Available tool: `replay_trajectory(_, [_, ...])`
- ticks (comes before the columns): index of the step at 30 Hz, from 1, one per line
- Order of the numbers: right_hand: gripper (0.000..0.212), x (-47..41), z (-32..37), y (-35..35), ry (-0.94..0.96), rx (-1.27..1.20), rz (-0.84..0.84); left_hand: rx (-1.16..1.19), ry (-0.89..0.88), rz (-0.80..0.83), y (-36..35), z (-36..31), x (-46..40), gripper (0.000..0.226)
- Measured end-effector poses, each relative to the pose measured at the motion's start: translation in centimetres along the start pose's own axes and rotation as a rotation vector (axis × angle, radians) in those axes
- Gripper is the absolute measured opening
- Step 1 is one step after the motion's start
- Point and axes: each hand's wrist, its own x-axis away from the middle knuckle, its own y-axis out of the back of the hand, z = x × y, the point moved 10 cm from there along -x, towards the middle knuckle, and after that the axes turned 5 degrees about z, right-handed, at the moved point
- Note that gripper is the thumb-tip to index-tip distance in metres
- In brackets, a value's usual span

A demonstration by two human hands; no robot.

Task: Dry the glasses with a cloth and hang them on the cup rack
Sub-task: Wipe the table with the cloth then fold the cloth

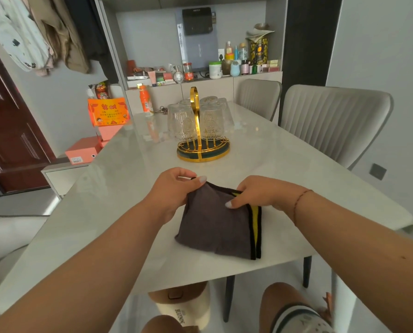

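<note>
A dark grey cloth (215, 227) with a black and yellow edge lies folded on the white table (128, 179) near its front. My left hand (174, 188) pinches the cloth's far left corner. My right hand (260, 193) grips its far right edge by the yellow stripe. Farther back in the middle of the table stands the gold cup rack (202, 150) with a tall loop handle. Several clear patterned glasses (181, 121) hang upside down on it, on both sides of the handle.
An orange bottle (146, 100) and keys stand at the table's far left edge. Two grey chairs (330, 118) line the right side. Orange boxes (108, 111) are stacked left of the table. A cluttered shelf (200, 70) runs behind.
</note>
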Motion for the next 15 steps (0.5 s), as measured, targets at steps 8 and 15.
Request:
replay_trajectory(8, [0.014, 2.3, 4.8, 7.5, 0.372, -0.074, -0.346, 0.16, -0.258, -0.037, 2.8, -5.8, 0.2, 0.016])
replay_trajectory(15, [0.026, 1.2, 3.1, 1.0, 0.277, 0.292, 0.028, -0.288, 0.057, 0.238, 0.3, 0.3, 1.9, 0.013])
